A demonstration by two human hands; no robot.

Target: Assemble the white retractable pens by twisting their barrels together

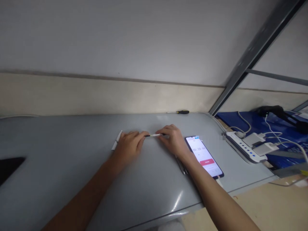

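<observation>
A slim pen-like rod [154, 135], clear in the middle with dark parts at its ends, is held level between both hands over the grey table [72, 141]. My left hand [131, 142] is closed on its left end, and my right hand [172, 138] pinches its right end. A white piece [116, 140] lies against the far side of my left hand, partly hidden by it. Under my right wrist, some thin shiny objects [181, 166] lie on the table, partly covered. A phone [204, 156] with a lit timer screen rests right of my right forearm.
A black and yellow screwdriver [183, 112] lies by the wall. At the right stands a white power strip [245, 147] with plugs and cables. Beyond it are a blue surface [223, 118] and a slanted metal post [240, 73]. A black object [9, 166] is at the left edge.
</observation>
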